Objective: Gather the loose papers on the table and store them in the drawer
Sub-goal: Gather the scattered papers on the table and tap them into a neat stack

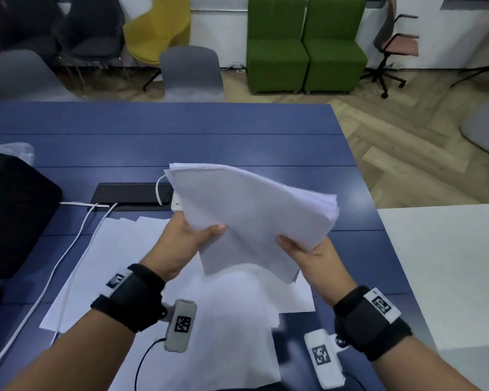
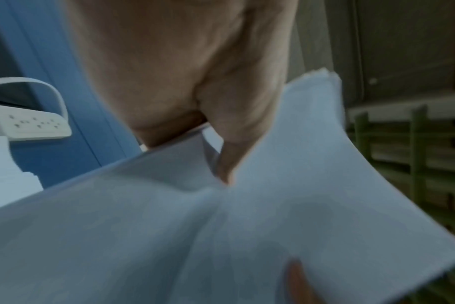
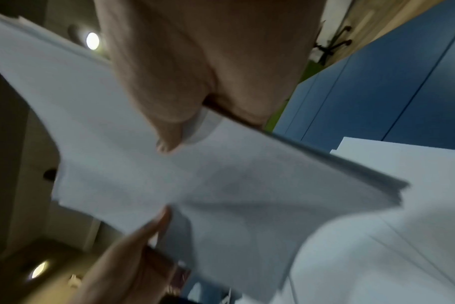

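A stack of white papers is held tilted above the blue table. My left hand grips its near left edge, thumb on top. At the stack's near right corner my right hand pinches it, thumb on top as well. The left wrist view shows the thumb pressed into the papers; the right wrist view shows the same stack from beneath the thumb. More loose white sheets lie spread on the table under both hands. No drawer shows in any view.
A white power strip and a black cable tray sit behind the stack, with white cables running left. A black bag lies at the left. A white surface adjoins the table's right side. Chairs stand beyond.
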`<state>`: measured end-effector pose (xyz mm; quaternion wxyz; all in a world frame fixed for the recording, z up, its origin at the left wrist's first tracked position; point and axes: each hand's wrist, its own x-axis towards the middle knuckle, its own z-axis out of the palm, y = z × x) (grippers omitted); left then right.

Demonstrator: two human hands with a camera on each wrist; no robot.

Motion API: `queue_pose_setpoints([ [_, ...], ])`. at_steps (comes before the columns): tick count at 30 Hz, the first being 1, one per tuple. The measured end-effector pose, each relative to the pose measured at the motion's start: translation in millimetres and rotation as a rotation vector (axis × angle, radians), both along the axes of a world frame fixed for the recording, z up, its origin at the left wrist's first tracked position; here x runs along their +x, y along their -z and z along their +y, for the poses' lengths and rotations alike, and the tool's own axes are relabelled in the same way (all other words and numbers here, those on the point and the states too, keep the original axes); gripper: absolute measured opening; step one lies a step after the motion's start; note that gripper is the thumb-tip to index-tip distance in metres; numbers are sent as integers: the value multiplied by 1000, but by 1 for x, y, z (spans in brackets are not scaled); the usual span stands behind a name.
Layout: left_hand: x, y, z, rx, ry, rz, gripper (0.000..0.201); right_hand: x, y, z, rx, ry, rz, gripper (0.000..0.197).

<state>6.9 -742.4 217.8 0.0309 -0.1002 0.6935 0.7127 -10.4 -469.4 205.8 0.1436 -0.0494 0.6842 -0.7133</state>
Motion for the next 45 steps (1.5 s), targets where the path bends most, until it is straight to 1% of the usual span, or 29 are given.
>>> queue_pose_setpoints([
  [1, 1, 4, 6, -30, -88, 28, 28, 1, 7, -6, 45, 58, 38, 25],
  [2, 2, 7, 12, -54, -165, 46, 25, 4, 12, -13, 72, 104, 64, 32],
  [3, 3, 10, 17, -82, -231, 51, 22, 5, 14, -19, 72, 147, 80, 25],
  [5, 5, 19, 22, -127, -302, 41, 21, 6, 23, -24, 79, 185, 98, 3],
  [7, 8, 27, 24, -133, -277, 1, 33, 5, 39, -26, 101, 162, 64, 16],
  [8, 10, 32, 26, -99, -258, -9, 44, 5, 50, -24, 118, 151, 25, 22],
  [10, 14, 41, 27, -7, -277, 5, 64, 5, 69, -18, 218, 130, -49, 43],
  [11, 15, 41, 28, 28, -308, 31, 69, 4, 75, -15, 261, 116, -60, 46],
  [12, 16, 40, 30, 56, -344, 59, 71, 5, 80, -11, 284, 110, -57, 39],
  [14, 12, 33, 33, 94, -433, 94, 71, 5, 82, -7, 267, 98, -47, 23],
  [16, 4, 27, 34, 87, -525, 116, 64, 6, 80, -7, 247, 80, -22, 23],
  [18, -6, 20, 36, 53, -582, 79, 44, 5, 78, -9, 267, 66, -4, 23],
  [20, -13, 17, 36, 34, -576, 56, 19, 2, 77, -12, 297, 20, 8, 26],
  [21, -15, 16, 34, 52, -566, 75, 15, 0, 76, -14, 307, -6, 31, 29],
  [23, -14, 11, 31, 115, -533, 124, 25, -2, 73, -16, 325, -33, 69, 35],
  [24, -14, 10, 30, 112, -512, 136, 32, -3, 72, -16, 322, -39, 76, 36],
  [25, -13, 10, 28, 81, -489, 135, 34, -2, 70, -16, 317, -40, 79, 35],
  [27, -13, 11, 25, 33, -475, 118, 25, -1, 65, -16, 300, -34, 75, 32],
  [29, -12, 12, 22, 66, -492, 143, 19, 0, 65, -18, 303, -21, 94, 34],
  [31, -9, 12, 22, 110, -480, 160, 26, 2, 65, -22, 317, 4, 116, 34],
  [33, -6, 12, 24, 73, -441, 155, 37, 4, 69, -26, 330, 20, 101, 29],
  [36, -6, 16, 23, 23, -397, 83, 51, 5, 71, -29, 339, -32, 52, 28],
  [39, -4, 18, 23, 51, -380, 87, 63, 2, 75, -26, 334, 88, 134, 34],
  [40, -4, 16, 24, 42, -388, 86, 60, 0, 74, -26, 315, 110, 128, 30],
  [41, -4, 16, 25, 27, -402, 77, 52, -1, 74, -27, 330, 95, 107, 22],
  [42, -6, 15, 25, 15, -422, 61, 41, -2, 76, -29, 372, 69, 77, 23],
  [43, -8, 14, 24, 15, -440, 48, 31, -1, 76, -32, 427, 55, 48, 36],
  [44, -10, 11, 23, 29, -447, 44, 25, -2, 79, -32, 450, 64, 35, 38],
  [45, -13, 9, 22, 46, -439, 60, 24, -3, 78, -33, 445, 94, 30, 29],
])
